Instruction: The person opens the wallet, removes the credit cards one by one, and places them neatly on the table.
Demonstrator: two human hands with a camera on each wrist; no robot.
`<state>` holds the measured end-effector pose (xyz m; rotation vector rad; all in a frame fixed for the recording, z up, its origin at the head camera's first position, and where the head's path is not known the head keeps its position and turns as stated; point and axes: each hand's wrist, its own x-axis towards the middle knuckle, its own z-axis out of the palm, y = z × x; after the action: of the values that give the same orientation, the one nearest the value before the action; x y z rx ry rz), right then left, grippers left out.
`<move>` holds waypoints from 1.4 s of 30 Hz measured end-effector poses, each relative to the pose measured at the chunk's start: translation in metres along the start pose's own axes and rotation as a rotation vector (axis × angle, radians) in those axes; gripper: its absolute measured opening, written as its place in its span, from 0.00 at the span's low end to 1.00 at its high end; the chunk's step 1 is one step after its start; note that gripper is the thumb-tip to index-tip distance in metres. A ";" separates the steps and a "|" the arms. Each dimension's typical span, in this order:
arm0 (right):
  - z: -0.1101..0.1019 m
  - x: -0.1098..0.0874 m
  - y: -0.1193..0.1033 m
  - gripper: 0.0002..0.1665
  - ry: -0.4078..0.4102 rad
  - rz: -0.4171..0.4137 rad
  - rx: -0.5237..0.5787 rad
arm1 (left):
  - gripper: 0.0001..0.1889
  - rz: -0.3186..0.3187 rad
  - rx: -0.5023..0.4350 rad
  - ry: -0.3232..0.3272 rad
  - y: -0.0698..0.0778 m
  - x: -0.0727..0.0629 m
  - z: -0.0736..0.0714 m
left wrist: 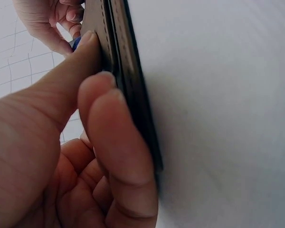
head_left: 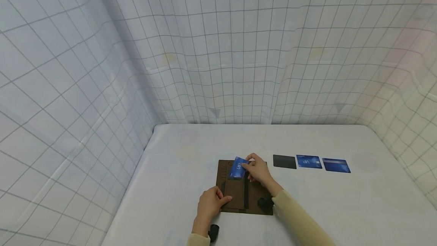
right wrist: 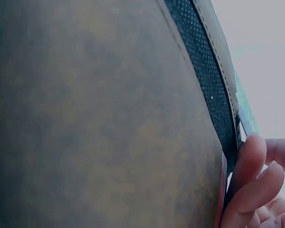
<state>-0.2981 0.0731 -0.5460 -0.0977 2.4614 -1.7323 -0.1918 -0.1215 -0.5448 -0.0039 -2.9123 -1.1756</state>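
Note:
A brown leather-look wallet point(head_left: 235, 194) lies spread out on the white table, with card slots down its left side and a dark strip near its middle. My right hand point(head_left: 258, 171) pinches a blue bank card point(head_left: 236, 168) by its right edge, tilted over the wallet's upper part. At the lower left, my left hand point(head_left: 209, 203) grips the wallet's edge. Its thumb point(left wrist: 76, 64) presses on the brown cover, while the curled fingers point(left wrist: 118, 133) are at the edge. In the right wrist view, the brown cover point(right wrist: 104, 114) and dark mesh strip point(right wrist: 206, 76) fill much of the picture.
To the right of the wallet, a dark card point(head_left: 285, 161) and two blue cards, one with lettering point(head_left: 308, 161) and one with a stripe point(head_left: 336, 165), lie in a row. White grid-patterned curtains point(head_left: 239, 56) enclose the table point(head_left: 177, 185) at the back and sides.

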 end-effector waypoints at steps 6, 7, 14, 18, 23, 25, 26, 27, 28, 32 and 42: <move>0.000 0.000 0.001 0.12 0.012 0.022 0.008 | 0.19 -0.004 -0.002 -0.003 -0.001 0.000 0.001; 0.000 0.000 0.001 0.12 0.014 0.028 0.011 | 0.19 -0.006 -0.002 -0.004 -0.001 0.000 0.001; 0.000 0.001 0.001 0.11 0.028 0.034 0.018 | 0.19 -0.006 -0.001 -0.004 -0.001 0.000 0.001; -0.003 0.001 0.002 0.12 0.028 0.045 0.003 | 0.19 -0.018 -0.001 -0.010 -0.001 0.000 0.000; -0.006 0.000 0.001 0.11 0.032 0.025 -0.054 | 0.19 -0.006 -0.007 -0.011 -0.001 0.000 0.001; -0.007 -0.001 0.000 0.10 0.032 0.026 -0.073 | 0.19 -0.007 -0.012 -0.012 -0.001 0.000 0.001; -0.007 -0.001 0.000 0.10 0.030 0.032 -0.079 | 0.19 -0.007 -0.013 -0.012 -0.002 0.001 0.001; -0.008 -0.002 0.000 0.10 0.028 0.035 -0.083 | 0.19 -0.009 -0.015 -0.013 -0.002 0.001 0.001; -0.009 -0.002 0.000 0.10 0.027 0.040 -0.086 | 0.19 -0.011 -0.016 -0.014 -0.002 0.001 0.001; -0.011 -0.004 0.000 0.10 0.023 0.045 -0.097 | 0.19 -0.007 -0.016 -0.009 -0.002 0.002 0.001; -0.017 -0.008 0.004 0.08 0.028 0.065 -0.029 | 0.19 -0.016 -0.014 -0.005 -0.001 0.001 0.002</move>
<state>-0.2928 0.0913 -0.5432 0.0039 2.4810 -1.6834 -0.1924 -0.1210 -0.5470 0.0166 -2.9138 -1.1999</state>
